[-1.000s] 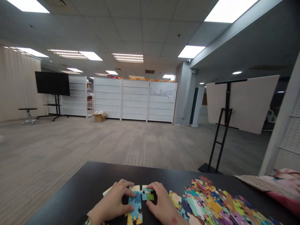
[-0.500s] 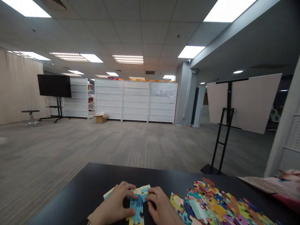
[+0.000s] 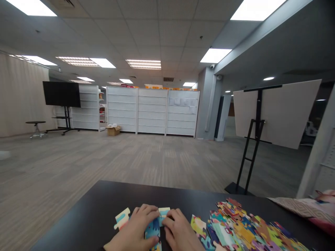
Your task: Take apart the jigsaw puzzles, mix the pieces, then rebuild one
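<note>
Near the front of the black table, my left hand (image 3: 142, 225) lies over a blue jigsaw puzzle section (image 3: 152, 230), its fingers and thumb bent round it and holding it down. My right hand (image 3: 180, 230) is closed, fingertips pinching the edge of a blue-and-cream puzzle piece (image 3: 164, 211) at the section's upper right. Left of my left hand lies a cream puzzle piece (image 3: 122, 218) with a blue patch, partly covered by the hand. My palms hide some of the section's lower part and edges.
A large heap of colourful puzzle pieces (image 3: 243, 226) lies to the right, with a yellow-green piece (image 3: 198, 225) at its near-left side. Patterned cloth (image 3: 295, 205) rests on the table's right end. Beyond the table (image 3: 117, 191) stands a board on an easel (image 3: 251, 157).
My left hand has shifted slightly right over the blue section, uncovering more of the cream piece on the left. My right fingers stay at the upper-right piece. The view has moved slightly.
</note>
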### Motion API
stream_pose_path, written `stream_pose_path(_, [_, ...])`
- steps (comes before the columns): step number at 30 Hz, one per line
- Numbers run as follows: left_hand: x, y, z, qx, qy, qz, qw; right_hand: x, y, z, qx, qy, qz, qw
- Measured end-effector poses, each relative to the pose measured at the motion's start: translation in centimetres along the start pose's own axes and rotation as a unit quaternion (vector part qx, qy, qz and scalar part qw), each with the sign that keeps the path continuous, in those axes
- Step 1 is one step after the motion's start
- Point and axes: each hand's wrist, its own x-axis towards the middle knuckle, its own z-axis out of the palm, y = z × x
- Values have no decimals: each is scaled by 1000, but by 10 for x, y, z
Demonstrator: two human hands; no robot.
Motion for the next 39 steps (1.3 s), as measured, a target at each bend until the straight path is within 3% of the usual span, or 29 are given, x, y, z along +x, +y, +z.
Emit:
stream_pose_path(7, [2, -4, 3, 0, 8, -3, 1000, -1, -5, -7, 20, 1, 4, 1000])
stream_pose_path(12, [4, -12, 2, -15, 26, -32, 999, -1, 6, -7, 153, 129, 128, 971])
stream_pose_path(14, [3, -14, -1, -12, 42, -41, 998, 1, 15, -5, 195, 152, 178, 952])
stream_pose_path(17, [0, -17, -8, -11, 36, -62, 997, 3, 22, -1, 221, 166, 201, 940])
stream_pose_path(22, [-4, -26, -14, -6, -9, -65, 998, 0, 16, -2, 221, 143, 160, 951])
stream_pose_path(25, [-2, -31, -12, -6, 17, -66, 998, -2, 12, -2, 207, 112, 121, 964])
stream_pose_path(29, [5, -43, -3, 10, 52, -71, 996, -1, 14, -2, 206, 111, 126, 964])
stream_pose_path(33, [13, -65, 0, 31, 147, -53, 987, -6, 9, -9, 195, 123, 109, 967])
stream_pose_path(36, [13, -89, -11, 50, 181, -74, 979, -11, -2, -15, 122, 47, 54, 990])
stream_pose_path(39, [0, -110, -34, 36, 142, -122, 982, -13, -10, -15, 67, -24, 21, 997])
